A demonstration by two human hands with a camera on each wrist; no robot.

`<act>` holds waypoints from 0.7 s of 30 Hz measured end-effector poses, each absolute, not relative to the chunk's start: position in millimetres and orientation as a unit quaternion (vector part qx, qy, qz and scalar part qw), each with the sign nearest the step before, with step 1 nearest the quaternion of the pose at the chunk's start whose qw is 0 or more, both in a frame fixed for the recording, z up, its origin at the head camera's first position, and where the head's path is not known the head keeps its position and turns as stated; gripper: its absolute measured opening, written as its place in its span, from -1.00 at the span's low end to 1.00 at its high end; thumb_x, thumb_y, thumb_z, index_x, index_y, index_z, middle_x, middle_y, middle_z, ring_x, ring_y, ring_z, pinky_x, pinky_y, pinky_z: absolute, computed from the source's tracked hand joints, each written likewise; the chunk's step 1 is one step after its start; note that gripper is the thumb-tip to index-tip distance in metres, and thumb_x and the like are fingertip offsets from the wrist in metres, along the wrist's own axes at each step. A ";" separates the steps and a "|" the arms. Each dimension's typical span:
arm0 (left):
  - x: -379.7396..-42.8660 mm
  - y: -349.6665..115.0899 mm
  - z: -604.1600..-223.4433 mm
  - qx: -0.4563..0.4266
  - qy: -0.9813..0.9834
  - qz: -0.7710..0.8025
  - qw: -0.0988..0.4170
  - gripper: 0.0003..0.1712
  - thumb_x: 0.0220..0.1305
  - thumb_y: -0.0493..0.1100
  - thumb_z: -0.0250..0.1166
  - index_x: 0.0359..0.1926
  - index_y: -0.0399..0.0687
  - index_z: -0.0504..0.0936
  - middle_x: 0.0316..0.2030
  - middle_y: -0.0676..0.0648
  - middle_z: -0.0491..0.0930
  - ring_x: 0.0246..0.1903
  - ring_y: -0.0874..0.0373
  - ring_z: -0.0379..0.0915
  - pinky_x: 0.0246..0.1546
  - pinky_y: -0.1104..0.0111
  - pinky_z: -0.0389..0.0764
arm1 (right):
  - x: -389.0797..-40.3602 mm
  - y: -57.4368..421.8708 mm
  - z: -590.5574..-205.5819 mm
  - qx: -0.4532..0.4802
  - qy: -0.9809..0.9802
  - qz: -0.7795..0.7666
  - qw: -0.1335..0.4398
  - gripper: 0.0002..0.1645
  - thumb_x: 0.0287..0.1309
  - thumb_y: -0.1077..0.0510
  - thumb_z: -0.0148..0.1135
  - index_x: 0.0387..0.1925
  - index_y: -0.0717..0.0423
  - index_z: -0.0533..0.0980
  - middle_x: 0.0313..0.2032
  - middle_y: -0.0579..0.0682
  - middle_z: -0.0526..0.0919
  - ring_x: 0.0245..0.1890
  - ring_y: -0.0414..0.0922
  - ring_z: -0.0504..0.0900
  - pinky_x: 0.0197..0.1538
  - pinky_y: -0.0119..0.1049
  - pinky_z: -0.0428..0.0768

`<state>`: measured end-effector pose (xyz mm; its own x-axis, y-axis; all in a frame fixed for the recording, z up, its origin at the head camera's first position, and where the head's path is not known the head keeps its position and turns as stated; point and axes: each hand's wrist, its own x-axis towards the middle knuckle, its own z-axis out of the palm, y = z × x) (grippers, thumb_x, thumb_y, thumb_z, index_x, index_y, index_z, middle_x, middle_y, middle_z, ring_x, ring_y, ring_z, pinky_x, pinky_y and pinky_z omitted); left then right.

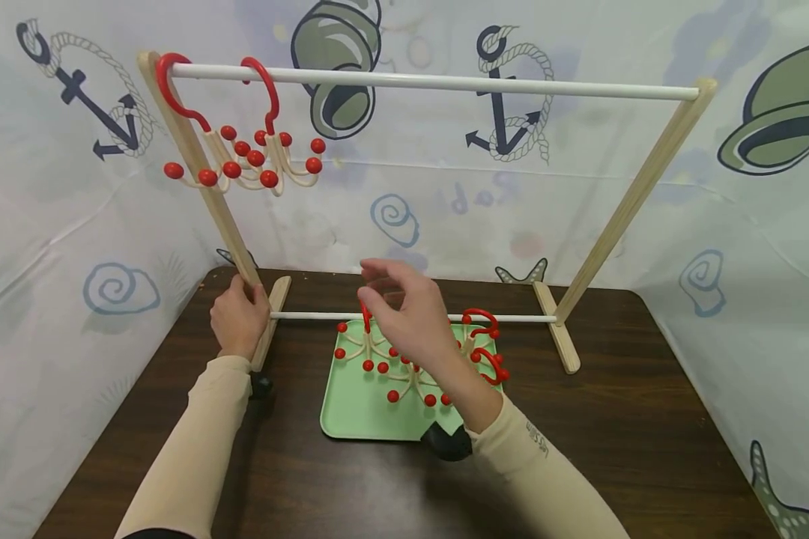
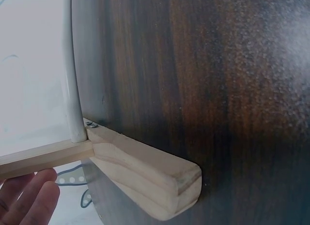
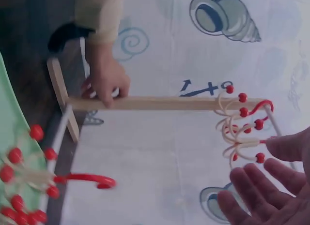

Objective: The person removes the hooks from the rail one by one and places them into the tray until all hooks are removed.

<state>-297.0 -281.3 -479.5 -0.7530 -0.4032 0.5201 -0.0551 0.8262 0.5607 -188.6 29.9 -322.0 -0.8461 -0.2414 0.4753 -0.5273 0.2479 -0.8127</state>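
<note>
My left hand (image 1: 239,318) holds the left upright post (image 1: 222,217) of a wooden rack near its base; in the left wrist view its fingertips (image 2: 46,193) lie against the post. Above a green tray (image 1: 357,412), my right hand (image 1: 407,311) is raised, fingers loosely bent and apart with nothing between them. Just below it stands a pale, multi-armed hanger (image 1: 368,346) with red ball tips and a red hook. Several such hangers lie on the tray, partly hidden by the right forearm. Two more hangers (image 1: 274,153) hang by red hooks at the left end of the white top rod (image 1: 438,81).
A lower white rod (image 1: 317,315) joins the rack's wooden feet (image 1: 558,329) behind the tray. The right upright post (image 1: 637,198) leans outward in view. Behind the dark wooden table (image 1: 620,449) is a printed sheet (image 1: 445,224) with anchors and shells.
</note>
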 end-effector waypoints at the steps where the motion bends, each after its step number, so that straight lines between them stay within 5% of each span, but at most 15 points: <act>1: -296.8 -281.2 -479.4 0.128 -0.898 -0.266 0.326 -0.68 0.34 -0.07 0.14 -0.16 -0.30 0.53 -0.44 -0.38 0.59 -0.40 -0.44 0.52 -0.42 -0.21 0.39 | -192.7 28.0 -316.9 0.255 -0.780 0.554 0.142 -0.61 0.27 0.22 0.25 0.13 0.09 0.55 -0.02 -0.10 0.64 -0.08 -0.20 0.63 0.02 -0.25 0.56; 12: -297.0 -283.1 -481.2 0.134 -0.900 -0.264 0.320 -0.67 0.34 -0.05 0.12 -0.17 -0.29 0.52 -0.43 -0.39 0.60 -0.38 -0.46 0.51 -0.41 -0.21 0.39 | -250.3 -13.1 -259.9 0.309 -0.808 0.428 0.263 -0.51 0.26 0.09 0.27 0.19 0.15 0.50 0.11 0.01 0.58 0.13 -0.15 0.49 0.13 -0.44 0.37; 21: -299.3 -282.8 -481.5 0.134 -0.900 -0.264 0.320 -0.67 0.34 -0.06 0.12 -0.14 -0.29 0.52 -0.40 -0.40 0.61 -0.37 -0.47 0.52 -0.39 -0.22 0.40 | -290.0 -42.4 -222.3 0.258 -0.877 0.369 0.168 -0.29 0.31 -0.14 0.19 0.41 -0.02 0.30 0.34 -0.10 0.40 0.33 -0.21 0.31 0.22 -0.39 0.34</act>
